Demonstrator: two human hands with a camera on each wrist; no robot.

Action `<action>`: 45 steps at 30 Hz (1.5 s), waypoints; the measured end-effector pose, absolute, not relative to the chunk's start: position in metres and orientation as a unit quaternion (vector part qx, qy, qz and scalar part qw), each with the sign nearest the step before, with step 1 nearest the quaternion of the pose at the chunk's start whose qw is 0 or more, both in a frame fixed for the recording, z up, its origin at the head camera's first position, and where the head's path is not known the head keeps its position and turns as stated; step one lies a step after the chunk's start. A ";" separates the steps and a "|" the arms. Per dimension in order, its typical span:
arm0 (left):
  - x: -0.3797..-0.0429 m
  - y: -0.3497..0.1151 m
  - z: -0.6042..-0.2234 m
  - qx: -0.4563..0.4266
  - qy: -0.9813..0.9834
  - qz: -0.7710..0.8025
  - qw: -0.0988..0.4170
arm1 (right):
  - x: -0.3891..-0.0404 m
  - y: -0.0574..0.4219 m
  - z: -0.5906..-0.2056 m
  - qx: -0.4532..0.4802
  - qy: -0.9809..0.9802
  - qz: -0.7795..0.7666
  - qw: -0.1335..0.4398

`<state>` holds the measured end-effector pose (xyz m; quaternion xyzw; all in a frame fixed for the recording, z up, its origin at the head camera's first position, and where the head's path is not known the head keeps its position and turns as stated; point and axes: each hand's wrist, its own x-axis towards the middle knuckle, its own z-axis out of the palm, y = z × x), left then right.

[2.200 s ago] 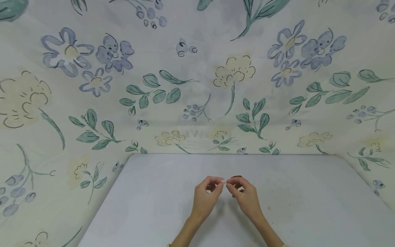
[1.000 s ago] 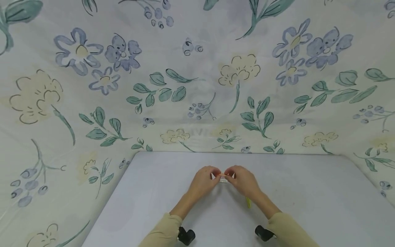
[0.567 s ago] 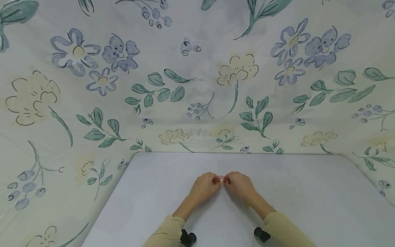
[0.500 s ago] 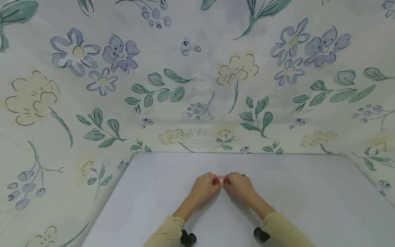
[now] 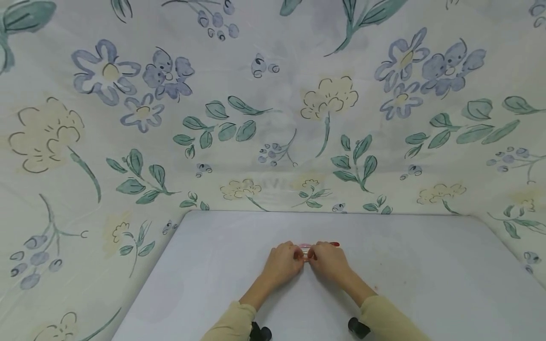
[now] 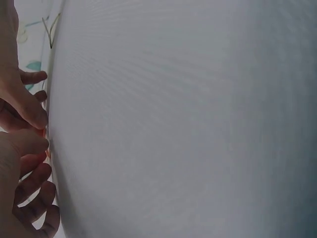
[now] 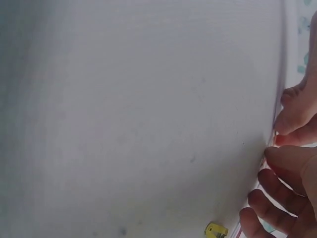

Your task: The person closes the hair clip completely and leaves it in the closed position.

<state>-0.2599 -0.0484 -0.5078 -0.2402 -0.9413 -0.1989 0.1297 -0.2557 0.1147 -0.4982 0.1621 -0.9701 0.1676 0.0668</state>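
In the middle of the white table, my left hand (image 5: 281, 263) and right hand (image 5: 331, 261) meet almost fingertip to fingertip. Thumb and fingers of each pinch one end of a small, thin orange strip (image 5: 305, 259); its exact kind is too small to tell. In the left wrist view an orange-red bit of it shows between the hands. Just beyond the strip lie thin pinkish and pale pieces (image 5: 304, 246), partly covered by my fingers. A red tip (image 5: 335, 244) of something sticks out behind my right hand, the rest hidden.
The white tabletop (image 5: 213, 274) ends at a floral cloth backdrop (image 5: 273, 118). A yellow object (image 7: 216, 230), cut off by the frame, lies near my right hand. Tiny dark specks mark the table to the right. Black wrist cameras (image 5: 357, 327) hang under the sleeves.
Both hands came down from a higher pinch and drew slightly nearer over the last half second. More of the red tip now shows; the yellow object is hidden in the head view.
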 end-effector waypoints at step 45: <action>-0.243 -0.034 -0.505 -0.224 -0.890 -0.378 0.120 | -0.232 0.170 -0.500 0.072 -0.908 0.406 0.080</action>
